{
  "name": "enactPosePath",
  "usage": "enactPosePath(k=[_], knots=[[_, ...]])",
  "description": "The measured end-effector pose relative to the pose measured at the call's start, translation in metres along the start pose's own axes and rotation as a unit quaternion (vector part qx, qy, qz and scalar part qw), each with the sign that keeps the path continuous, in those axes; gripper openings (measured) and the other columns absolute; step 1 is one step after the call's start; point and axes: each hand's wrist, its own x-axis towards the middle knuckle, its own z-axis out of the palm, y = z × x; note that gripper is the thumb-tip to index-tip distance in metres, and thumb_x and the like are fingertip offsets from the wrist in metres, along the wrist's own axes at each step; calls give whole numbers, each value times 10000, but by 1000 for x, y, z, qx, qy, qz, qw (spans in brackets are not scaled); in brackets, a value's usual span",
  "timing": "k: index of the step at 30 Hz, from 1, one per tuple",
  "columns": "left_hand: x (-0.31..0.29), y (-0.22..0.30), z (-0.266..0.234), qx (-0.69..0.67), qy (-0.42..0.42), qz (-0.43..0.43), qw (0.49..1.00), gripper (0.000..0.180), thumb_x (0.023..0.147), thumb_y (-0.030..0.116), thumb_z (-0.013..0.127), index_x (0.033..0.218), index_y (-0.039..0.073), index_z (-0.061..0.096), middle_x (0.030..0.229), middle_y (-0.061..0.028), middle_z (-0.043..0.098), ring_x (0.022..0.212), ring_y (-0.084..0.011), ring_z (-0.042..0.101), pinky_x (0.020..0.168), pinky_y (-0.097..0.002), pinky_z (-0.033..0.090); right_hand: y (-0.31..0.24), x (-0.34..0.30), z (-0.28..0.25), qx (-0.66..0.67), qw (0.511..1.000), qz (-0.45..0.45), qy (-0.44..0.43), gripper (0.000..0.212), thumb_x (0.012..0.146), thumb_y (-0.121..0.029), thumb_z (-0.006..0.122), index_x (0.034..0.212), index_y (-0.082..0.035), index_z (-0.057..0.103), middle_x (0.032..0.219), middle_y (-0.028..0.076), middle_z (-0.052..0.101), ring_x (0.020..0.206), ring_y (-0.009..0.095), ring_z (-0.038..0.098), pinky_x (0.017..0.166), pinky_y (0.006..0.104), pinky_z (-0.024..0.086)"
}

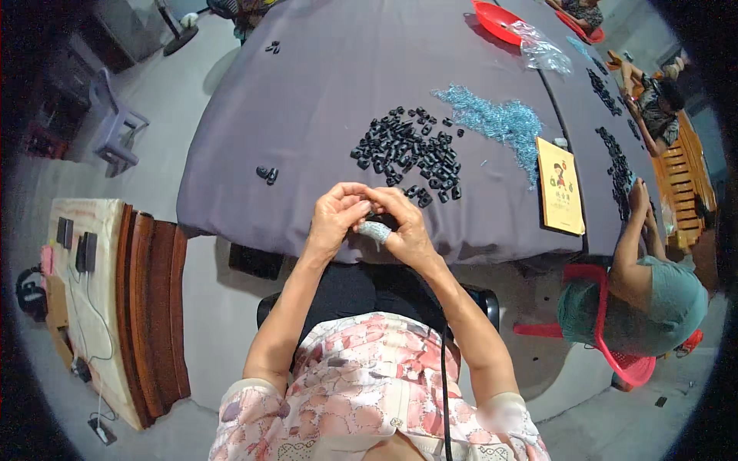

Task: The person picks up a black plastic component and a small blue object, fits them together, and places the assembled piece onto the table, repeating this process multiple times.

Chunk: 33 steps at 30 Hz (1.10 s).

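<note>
Just off the table's near edge, my left hand (335, 218) and my right hand (410, 237) meet with their fingers pinched together. Between the fingertips shows a bit of a small black part (376, 208), mostly covered by the fingers. A pale grey wrap (374, 231) goes round my right thumb. Beyond my hands lies a heap of small black parts (407, 150), shiny and partly hollow. Right of it spreads a pile of small bluish, metallic-looking pieces (496, 119). A few loose black parts (267, 175) lie to the left.
A grey cloth covers the table (292, 100). On it are a yellow booklet (560, 187), a red basin (498, 21) and a clear plastic bag (544, 52). At right, a person in green (653, 300) sits on a red chair (603, 307) by more black parts (615, 165). A wooden cabinet (146, 307) stands left.
</note>
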Motion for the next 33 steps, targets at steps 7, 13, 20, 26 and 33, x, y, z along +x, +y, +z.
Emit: enactPosePath(k=[7, 13, 20, 26, 33], knots=[[-3, 43, -16, 247, 138, 59, 957, 126, 818, 54, 615, 933, 6, 596, 768, -18, 622, 617, -47, 539, 547, -183, 445, -18, -2, -23, -10, 1000, -17, -19, 314, 737, 55, 600, 1042, -19, 609, 1033, 130, 579, 892, 236, 605, 755, 317, 506], [0, 59, -58, 494, 187, 142, 837, 106, 803, 63, 594, 885, -2, 608, 751, -54, 620, 656, -101, 551, 629, -257, 457, 31, 4, -111, -273, 951, 23, 141, 337, 679, 99, 554, 982, -34, 615, 1011, 129, 588, 933, 290, 579, 816, 353, 476], [7, 56, -73, 618, 237, 185, 726, 154, 825, 148, 588, 907, 30, 642, 828, -114, 603, 755, -279, 603, 681, -363, 471, 78, 4, -157, -419, 903, 39, 85, 363, 671, 103, 523, 996, -34, 608, 1039, 127, 547, 974, 319, 515, 843, 374, 444], [10, 51, -71, 627, 256, 201, 708, 188, 840, 195, 592, 950, 52, 646, 886, -121, 594, 789, -277, 599, 707, -368, 467, 82, 5, -160, -395, 909, 64, 114, 272, 727, 62, 530, 969, -37, 604, 949, 157, 534, 864, 353, 548, 756, 414, 460], [6, 52, -63, 643, 265, 185, 694, 204, 837, 177, 594, 979, 32, 622, 892, -108, 564, 787, -271, 584, 702, -374, 460, 91, 3, -160, -393, 908, 71, 128, 240, 748, 43, 534, 969, -43, 570, 890, 157, 542, 838, 363, 551, 719, 434, 453]])
